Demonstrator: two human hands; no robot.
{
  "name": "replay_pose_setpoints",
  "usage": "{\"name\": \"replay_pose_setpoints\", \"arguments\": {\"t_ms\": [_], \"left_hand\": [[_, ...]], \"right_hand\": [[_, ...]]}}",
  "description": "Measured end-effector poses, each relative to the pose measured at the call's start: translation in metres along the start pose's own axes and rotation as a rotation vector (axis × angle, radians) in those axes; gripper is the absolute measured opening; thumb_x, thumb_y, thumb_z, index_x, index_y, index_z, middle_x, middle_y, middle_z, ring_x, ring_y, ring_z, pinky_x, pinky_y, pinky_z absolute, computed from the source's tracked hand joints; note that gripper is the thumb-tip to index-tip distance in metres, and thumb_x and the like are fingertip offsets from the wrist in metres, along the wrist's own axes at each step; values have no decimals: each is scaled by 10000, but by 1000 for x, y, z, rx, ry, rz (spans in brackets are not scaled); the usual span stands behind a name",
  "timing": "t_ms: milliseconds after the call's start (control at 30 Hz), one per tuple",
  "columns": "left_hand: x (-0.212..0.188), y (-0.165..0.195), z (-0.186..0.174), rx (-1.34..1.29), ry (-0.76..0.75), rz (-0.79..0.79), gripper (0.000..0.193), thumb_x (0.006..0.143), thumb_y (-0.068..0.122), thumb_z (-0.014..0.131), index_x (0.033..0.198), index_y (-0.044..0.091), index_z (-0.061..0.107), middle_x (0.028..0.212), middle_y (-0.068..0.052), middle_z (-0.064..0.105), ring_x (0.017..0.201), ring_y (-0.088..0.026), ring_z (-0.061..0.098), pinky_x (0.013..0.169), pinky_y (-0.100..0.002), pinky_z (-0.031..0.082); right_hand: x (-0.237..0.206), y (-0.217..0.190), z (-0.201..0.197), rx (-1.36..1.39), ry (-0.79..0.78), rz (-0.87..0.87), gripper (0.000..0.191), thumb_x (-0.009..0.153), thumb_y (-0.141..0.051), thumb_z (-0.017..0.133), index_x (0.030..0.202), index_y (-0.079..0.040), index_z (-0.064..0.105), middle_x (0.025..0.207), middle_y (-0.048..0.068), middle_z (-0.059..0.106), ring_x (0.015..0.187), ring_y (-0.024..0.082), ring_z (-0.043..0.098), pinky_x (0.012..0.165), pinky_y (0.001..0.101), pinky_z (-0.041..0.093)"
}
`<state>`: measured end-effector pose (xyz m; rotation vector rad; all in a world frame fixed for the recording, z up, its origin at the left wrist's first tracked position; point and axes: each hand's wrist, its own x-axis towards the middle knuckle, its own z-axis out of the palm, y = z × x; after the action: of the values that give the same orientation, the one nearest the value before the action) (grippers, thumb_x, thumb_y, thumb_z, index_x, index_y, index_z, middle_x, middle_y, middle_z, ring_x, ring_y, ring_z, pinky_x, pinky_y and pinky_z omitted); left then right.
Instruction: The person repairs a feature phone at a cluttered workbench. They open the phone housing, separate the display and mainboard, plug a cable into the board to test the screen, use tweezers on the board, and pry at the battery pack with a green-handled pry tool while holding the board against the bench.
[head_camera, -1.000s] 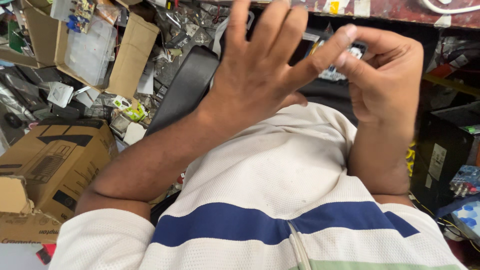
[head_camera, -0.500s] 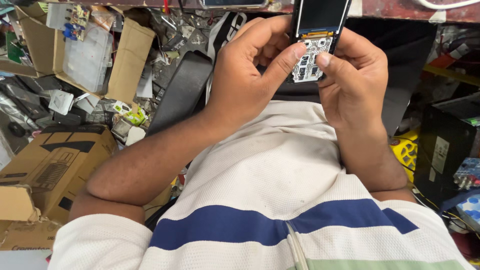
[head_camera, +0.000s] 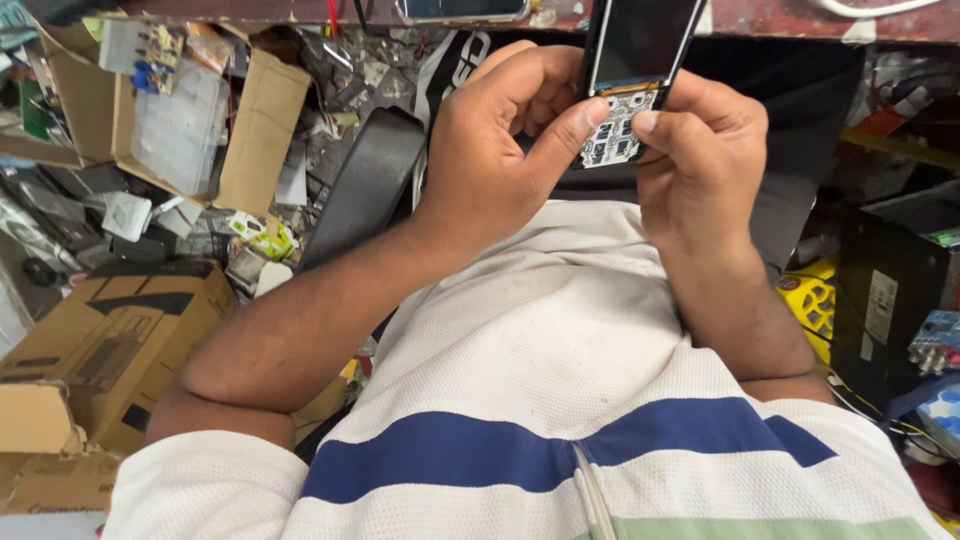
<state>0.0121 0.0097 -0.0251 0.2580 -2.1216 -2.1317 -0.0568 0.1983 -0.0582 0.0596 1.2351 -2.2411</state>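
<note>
In the head view, the left hand (head_camera: 495, 150) and the right hand (head_camera: 700, 150) meet at twelve o'clock, both clamped on a small phone with its keypad cover off (head_camera: 630, 75) — the dark screen points away from the body and the bare white contact board faces up. A second ago the left hand was spread open across the view and hid the phone; half a second ago it had closed round the handset, and now both thumbs sit on the exposed board, the left thumb (head_camera: 575, 125) and right thumb (head_camera: 650, 120) almost touching. I judge from this that the grip has settled and close work on the board is in hand. The phone is held in the air above the lap, just below the near edge of the reddish tabletop (head_camera: 800, 20) at twelve o'clock, where another flat handset (head_camera: 460, 10) lies. Room is tight: a black strap-like piece (head_camera: 365, 190) leans at ten o'clock just beside the left wrist, an open cardboard box with a clear parts tray (head_camera: 180, 130) sits farther out at ten, a closed brown carton (head_camera: 110, 350) at eight, and a black box (head_camera: 895, 300) crowds the right forearm at three — the freest space is straight back toward the white striped shirt (head_camera: 560, 380).
</note>
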Motion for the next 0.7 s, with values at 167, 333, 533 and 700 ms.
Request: {"name": "replay_pose_setpoints", "arguments": {"t_ms": [167, 333, 533, 700], "left_hand": [[2, -7, 3, -46, 7, -8, 179, 1039, 68, 728, 1190, -18, 683, 1081, -9, 638, 923, -48, 662, 817, -212, 574], [3, -19, 7, -116, 7, -33, 191, 1026, 67, 716, 1183, -33, 673, 1067, -9, 668, 930, -38, 671, 827, -215, 578], [3, -20, 17, -171, 1, 2, 229, 979, 59, 723, 1173, -51, 673, 1001, -23, 711, 851, -33, 668, 752, -201, 563], [-5, -6, 24, -208, 12, -63, 234, 941, 73, 723, 1134, -57, 703, 862, -37, 731, 675, -36, 612, 577, -204, 492]], "right_hand": [[1, 1, 6, -10, 33, -18, 295, 908, 132, 575, 1171, 146, 707, 1058, 163, 747, 879, 165, 711, 857, 242, 578], [-1, 6, 10, -10, 54, -52, 279, 890, 108, 577, 1132, 129, 716, 1022, 143, 753, 873, 158, 713, 845, 255, 588], [-14, 7, 18, -46, 150, -118, 253, 875, 92, 609, 1096, 112, 732, 964, 98, 754, 801, 106, 679, 721, 213, 523], [-35, -2, 29, -48, 187, -85, 281, 864, 37, 637, 1122, 61, 744, 960, 76, 756, 778, 105, 688, 701, 231, 543]]}}
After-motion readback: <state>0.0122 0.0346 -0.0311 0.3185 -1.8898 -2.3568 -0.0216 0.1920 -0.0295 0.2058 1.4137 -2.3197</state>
